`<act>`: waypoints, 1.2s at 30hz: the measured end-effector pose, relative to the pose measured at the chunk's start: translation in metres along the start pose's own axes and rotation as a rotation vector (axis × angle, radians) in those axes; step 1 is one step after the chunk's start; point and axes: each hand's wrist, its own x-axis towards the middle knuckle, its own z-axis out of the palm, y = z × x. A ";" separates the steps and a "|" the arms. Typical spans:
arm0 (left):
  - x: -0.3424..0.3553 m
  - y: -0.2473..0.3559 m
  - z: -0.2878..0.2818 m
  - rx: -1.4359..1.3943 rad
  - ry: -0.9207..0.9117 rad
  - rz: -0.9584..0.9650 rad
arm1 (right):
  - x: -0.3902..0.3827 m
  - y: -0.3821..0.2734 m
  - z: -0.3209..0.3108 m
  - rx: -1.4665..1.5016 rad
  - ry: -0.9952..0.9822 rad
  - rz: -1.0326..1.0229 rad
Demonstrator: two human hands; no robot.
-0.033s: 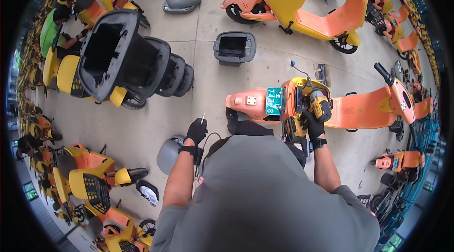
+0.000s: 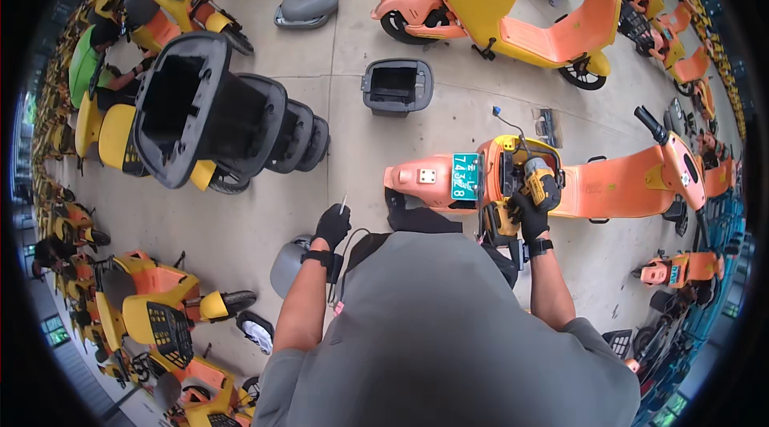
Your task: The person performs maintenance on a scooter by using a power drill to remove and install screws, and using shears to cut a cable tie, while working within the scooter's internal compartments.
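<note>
Scooter (image 2: 605,188), standing before you, its bay (image 2: 505,174) open: your right hand (image 2: 529,216) grips the drill (image 2: 545,187) at the bay; your left hand (image 2: 332,226) pinches a thin rod (image 2: 344,203). Uncovering appears done; closing seems outstanding.

Even, fairly bright light across the pale floor (image 2: 360,163), shadows soft! The power drill (image 2: 545,189) reads clearly, the near grey shirt (image 2: 456,331) looks soft, and out wide, scooters (image 2: 697,267) bend and blur toward the black rim.

Thin rod (image 2: 344,203): kind too small to tell (left hand (image 2: 332,226) hides lower end).
</note>
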 end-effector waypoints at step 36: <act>0.468 0.287 -0.086 2.209 -0.787 0.817 | 0.020 -0.095 0.125 0.276 0.790 0.248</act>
